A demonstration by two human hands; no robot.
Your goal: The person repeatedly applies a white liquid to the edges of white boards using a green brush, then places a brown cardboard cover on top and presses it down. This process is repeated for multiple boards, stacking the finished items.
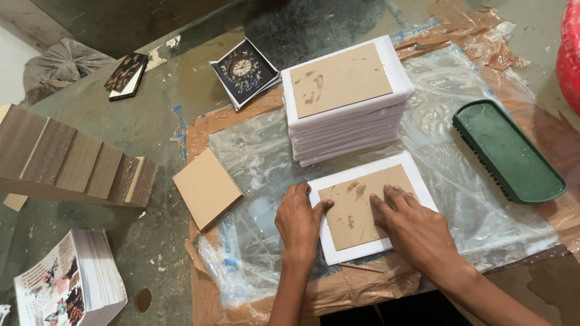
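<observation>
Under both hands: brown board

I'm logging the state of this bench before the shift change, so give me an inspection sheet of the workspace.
Surface: green worktable, stained, covered in the middle by a clear plastic sheet taped over brown paper.
Job's things: brown board lying on a white-edged sheet; a stack of the same pieces behind it.
Clutter: green brush bristles down at right; loose brown board; clock prints; pile of printed sheets; row of boards at left.
Grippers: left hand and right hand both flat on the board, holding nothing.
Cables: nothing seen.
Surroundings: grey bag far left; red object at right edge.
</observation>
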